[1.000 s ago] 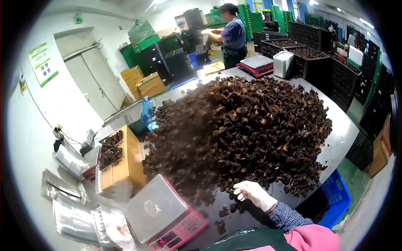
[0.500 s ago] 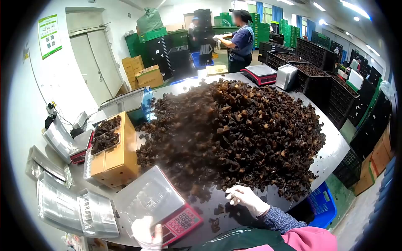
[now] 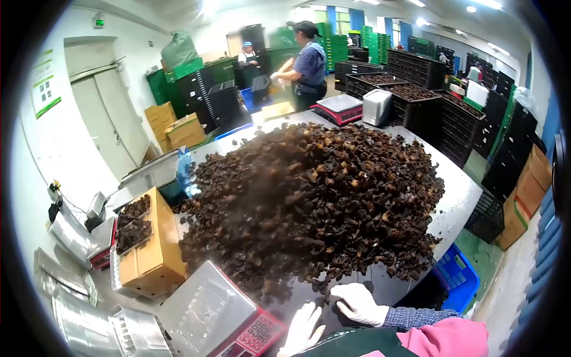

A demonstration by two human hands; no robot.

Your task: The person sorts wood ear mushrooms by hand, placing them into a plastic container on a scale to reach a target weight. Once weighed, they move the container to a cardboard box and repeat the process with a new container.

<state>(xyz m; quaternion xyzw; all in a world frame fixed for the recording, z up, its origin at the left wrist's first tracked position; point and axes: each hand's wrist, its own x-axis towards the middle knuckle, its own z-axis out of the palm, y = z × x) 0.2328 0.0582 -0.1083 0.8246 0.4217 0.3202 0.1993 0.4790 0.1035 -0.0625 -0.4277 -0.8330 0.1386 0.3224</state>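
Observation:
A wide heap of dark brown, curled pieces resembling wood ear mushrooms (image 3: 357, 202) covers much of the metal table. My left hand (image 3: 304, 327), white-gloved, is open, its fingers stretched toward the heap beside the scale's keypad. My right hand (image 3: 360, 303), also gloved, is at the heap's near edge with its fingers bent down and together. Dark pieces lie right by its fingertips, but what is under the fingers is hidden. Left of my hands is a red scale (image 3: 208, 315) with a bare, clear-covered platform.
At left, a cardboard box (image 3: 156, 253) bears a clear tray of dark pieces (image 3: 134, 225). Stacked clear trays (image 3: 89, 324) stand nearer. A blue crate (image 3: 457, 273) sits below the table's right edge. Across the table are another scale (image 3: 339, 106), black crates (image 3: 416, 113) and a standing person (image 3: 309, 65).
My left hand has moved right from the scale's front edge to beside my right hand. My right hand is a little lower and its fingers now point down. The view has shifted right.

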